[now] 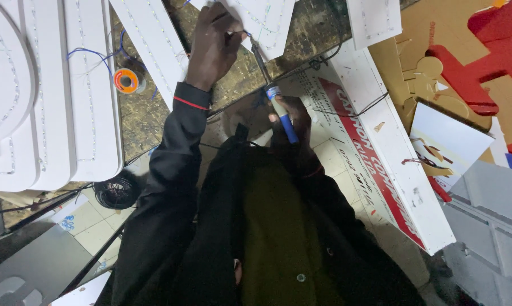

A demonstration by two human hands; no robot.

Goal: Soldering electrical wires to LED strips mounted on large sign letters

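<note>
Worn wooden workbench (148,113), white sign panels: soldering in hand. Right hand (290,122) fingers clamped on blue-handled soldering iron (273,93); left hand (213,42) fingers pinched together, steadying wire on white panel (264,22). Next calls for a steady tip.

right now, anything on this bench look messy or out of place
Mostly clutter. Loose blue wires trail across the worn wooden bench between the white panels, near an orange spool. The left hand presses on a white panel while the right hand holds a blue-handled soldering iron. Nothing looks spilled or broken.

Blue-handled soldering iron (276,99), tip on white panel (264,20)
</note>
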